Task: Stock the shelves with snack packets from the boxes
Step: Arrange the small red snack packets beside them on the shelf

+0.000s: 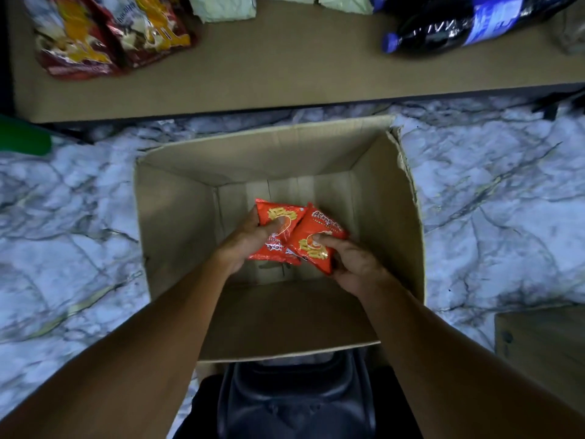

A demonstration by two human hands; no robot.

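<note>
An open cardboard box (177, 223) stands on the marble floor below me. Both my arms reach down into it. My left hand (250, 239) grips an orange-red snack packet (278, 217), thumb across its front. My right hand (351, 258) grips a second orange-red snack packet (319, 231), thumb pressed on its lower part. The two packets overlap in the middle, low inside the box. The box floor around them looks bare. A brown shelf board (285, 68) runs across the top of the view.
On the shelf lie red and yellow snack bags (104, 33) at the left, pale green packs (221, 6) at the back and a dark soda bottle (459, 23) on its side at the right. Another cardboard box (541, 337) sits at the lower right. A green object (22, 134) is at the left edge.
</note>
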